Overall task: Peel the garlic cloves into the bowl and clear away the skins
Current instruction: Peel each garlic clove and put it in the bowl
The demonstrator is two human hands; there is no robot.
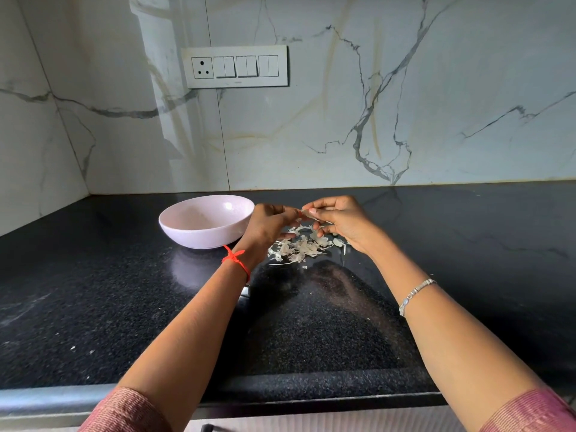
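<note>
Head view, looking down from above the arms: the left grip (pixel 269 224) and the right grip (pixel 339 219), both bare hands, meet fingertip to fingertip over the bench (pixel 93 291); between them they pinch one garlic piece (pixel 307 214), small, pale and thin, each grip narrowed on its own end of it; whether it is a clove with skin hanging or only skin, I cannot tell from where I stand. The other fingers of both grips are curled in beneath; the piece is held up off the bench, just right of the bowl's rim.

Directly under the hands lies a loose heap of skins (pixel 299 247), papery white flakes scattered on the dark stone, a few strays at its right and near edges. The bowl (pixel 199 236), pale pink and shallow, stands on the bench just left of the left grip, close beside the heap but not touching it; its bottom is hidden behind the near wall.

A red thread (pixel 237 260) is tied round the left wrist; a silver bracelet (pixel 416 294) sits on the right forearm; pinkish sleeves (pixel 124 410) show at the bottom edge. Behind the bench rises a white marble wall (pixel 405 88) with grey veins, and on it a white switch panel (pixel 237 67) above the bowl.
</note>
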